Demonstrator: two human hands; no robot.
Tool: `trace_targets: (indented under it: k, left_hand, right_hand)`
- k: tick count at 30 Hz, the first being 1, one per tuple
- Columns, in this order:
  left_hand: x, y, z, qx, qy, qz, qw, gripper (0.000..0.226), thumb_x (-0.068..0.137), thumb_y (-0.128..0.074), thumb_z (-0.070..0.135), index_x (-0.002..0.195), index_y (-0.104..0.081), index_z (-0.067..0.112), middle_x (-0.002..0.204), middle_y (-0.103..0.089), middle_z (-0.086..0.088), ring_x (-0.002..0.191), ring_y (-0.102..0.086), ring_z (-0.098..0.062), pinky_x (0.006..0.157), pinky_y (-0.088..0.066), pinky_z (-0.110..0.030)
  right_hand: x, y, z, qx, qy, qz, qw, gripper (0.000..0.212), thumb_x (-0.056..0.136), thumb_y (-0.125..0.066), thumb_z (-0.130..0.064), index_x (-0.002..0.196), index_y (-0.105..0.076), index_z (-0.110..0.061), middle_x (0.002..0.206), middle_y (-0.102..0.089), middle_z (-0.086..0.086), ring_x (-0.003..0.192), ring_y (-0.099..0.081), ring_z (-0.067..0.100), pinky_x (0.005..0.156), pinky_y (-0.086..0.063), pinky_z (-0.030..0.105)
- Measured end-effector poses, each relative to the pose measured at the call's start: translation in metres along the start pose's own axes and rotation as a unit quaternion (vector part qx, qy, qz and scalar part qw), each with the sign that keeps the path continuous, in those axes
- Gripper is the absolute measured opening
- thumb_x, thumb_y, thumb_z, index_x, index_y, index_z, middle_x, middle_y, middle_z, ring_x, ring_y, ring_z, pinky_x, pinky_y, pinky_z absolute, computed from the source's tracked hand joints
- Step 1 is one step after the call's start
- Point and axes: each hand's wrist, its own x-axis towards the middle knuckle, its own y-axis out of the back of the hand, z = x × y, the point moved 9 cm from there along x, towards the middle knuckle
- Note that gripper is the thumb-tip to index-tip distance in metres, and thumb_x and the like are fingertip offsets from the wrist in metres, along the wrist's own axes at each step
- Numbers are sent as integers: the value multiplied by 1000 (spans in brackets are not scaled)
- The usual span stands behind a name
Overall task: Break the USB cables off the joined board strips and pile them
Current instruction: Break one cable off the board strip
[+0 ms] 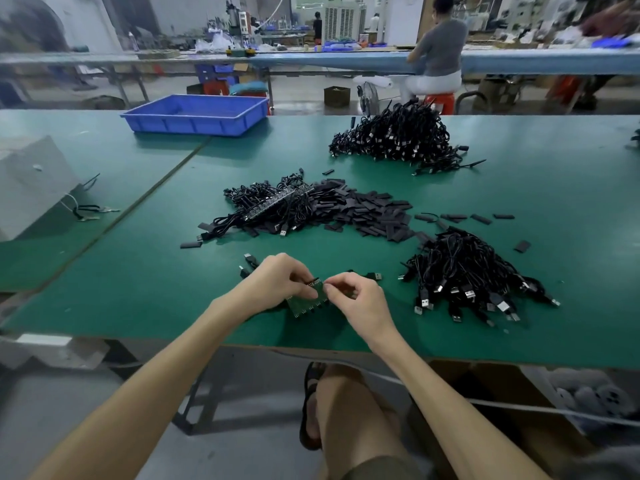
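A short green board strip [308,301] with black cables on it is held just above the green table's near edge. My left hand [273,282] grips the strip's left part. My right hand [356,297] pinches the strip's right end between thumb and forefinger. A USB plug [375,276] of one cable sticks out behind my right hand. Two more plugs [247,263] lie behind my left hand. A pile of separated USB cables [467,275] lies to the right of my hands. Joined strips with cables [270,207] lie in the middle of the table.
A heap of flat black sleeves [367,211] lies beside the joined strips. A bigger cable pile [398,136] sits farther back. A blue tray [194,114] stands at the back left, a grey box [31,181] at the far left. A seated person [438,53] works at another bench.
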Motion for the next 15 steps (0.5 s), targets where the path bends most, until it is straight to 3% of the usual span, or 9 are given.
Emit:
trace_targets:
  k: [4, 8, 12, 15]
  left_hand:
    - [2, 1, -2, -20, 18, 19, 999, 15, 78, -86, 33, 85, -73, 31, 80, -71, 14, 69, -63, 6, 63, -42, -10]
    - [-2, -3, 1, -27, 26, 19, 999, 13, 85, -80, 28, 95, -76, 20, 89, -75, 3, 84, -69, -14, 80, -54, -31]
    - [-5, -7, 1, -61, 42, 22, 997, 6, 88, -75, 23, 90, -77, 17, 81, -76, -2, 73, -66, -16, 73, -55, -36]
    - [-6, -9, -7, -83, 71, 32, 994, 5, 87, -76, 23, 85, -77, 19, 75, -74, 2, 65, -64, -9, 65, -51, -27]
  right_hand:
    - [1, -3, 3, -9, -9, -6, 1000, 7, 92, -73, -15, 93, -75, -21, 81, -74, -6, 75, -67, 7, 75, -57, 26]
    - [2, -5, 4, -3, -15, -15, 1000, 17, 87, -76, -13, 88, -73, -30, 81, -73, -7, 73, -65, 3, 77, -60, 32]
    - [2, -6, 5, -3, -19, -25, 1000, 11, 86, -79, -16, 91, -74, -24, 83, -74, -5, 75, -65, 6, 76, -60, 32]
    - [2, -6, 6, -11, -22, -23, 999, 14, 86, -80, -19, 85, -70, -28, 79, -71, -8, 70, -62, -1, 70, -55, 23]
